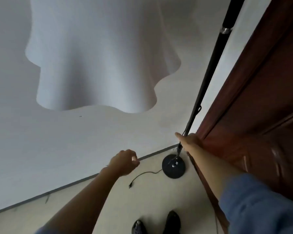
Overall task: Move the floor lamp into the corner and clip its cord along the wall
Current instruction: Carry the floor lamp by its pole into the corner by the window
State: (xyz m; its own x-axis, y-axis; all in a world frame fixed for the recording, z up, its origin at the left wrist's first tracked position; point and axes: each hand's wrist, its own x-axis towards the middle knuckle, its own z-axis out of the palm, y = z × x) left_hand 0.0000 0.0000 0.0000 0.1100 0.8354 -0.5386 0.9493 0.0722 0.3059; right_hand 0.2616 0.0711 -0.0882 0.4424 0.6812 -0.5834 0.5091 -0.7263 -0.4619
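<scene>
right hand (188, 139) gripping floor lamp pole (210, 68) low down, round black base (173, 166) on floor beside door (260, 98), left hand (123, 162) loosely curled, empty, cord (142, 175) loose on floor

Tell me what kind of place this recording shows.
Probably a room corner in a home: a plain white wall meets a pale floor beside a dark red-brown wooden door, with a black round-based floor lamp standing there.

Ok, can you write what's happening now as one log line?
right hand: grips lamp pole | left hand: free | base: corner floor | cord: loose
</scene>
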